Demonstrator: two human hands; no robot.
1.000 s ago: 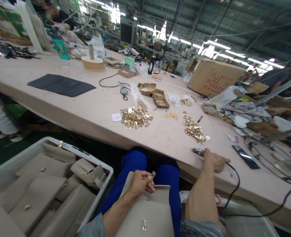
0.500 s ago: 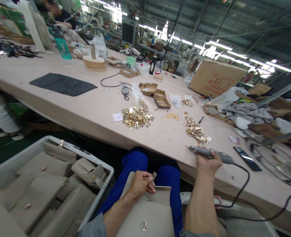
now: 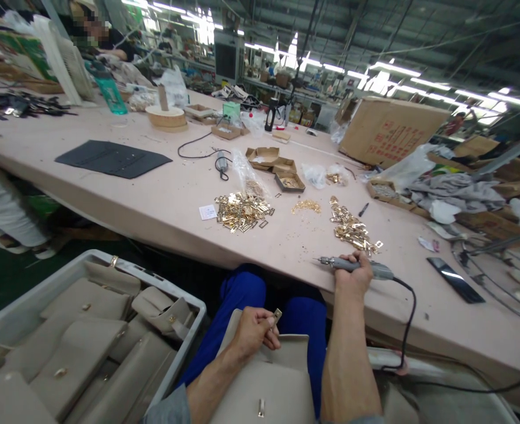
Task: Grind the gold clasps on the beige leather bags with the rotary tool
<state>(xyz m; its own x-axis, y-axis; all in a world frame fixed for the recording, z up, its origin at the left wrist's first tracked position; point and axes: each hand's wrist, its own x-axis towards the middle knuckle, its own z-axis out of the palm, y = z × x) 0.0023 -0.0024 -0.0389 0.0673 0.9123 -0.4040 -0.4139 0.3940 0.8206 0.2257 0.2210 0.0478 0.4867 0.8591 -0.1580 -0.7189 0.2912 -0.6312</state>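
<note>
Now — L [image 3: 253, 333]: clasp [image 3: 276, 316], R [image 3: 352, 280]: tool [image 3: 381, 271]

Counter [image 3: 153, 200]: pale pink, plain.
Bag [image 3: 268, 383]: beige, plain.
Clasp [image 3: 276, 315]: gold.
Tool [image 3: 357, 266]: grey, with a black cord [image 3: 407, 330].
Trousers [image 3: 242, 294]: bright blue.
Fittings [image 3: 242, 211], loose in heaps: gold.
Mat [image 3: 112, 159]: dark grey.
Crate [image 3: 189, 306]: light grey, filled with more beige bags with gold studs.
Bottle [image 3: 109, 91]: teal.
Carton [image 3: 392, 132]: brown, red print.
Phone [image 3: 456, 280]: black.
</note>
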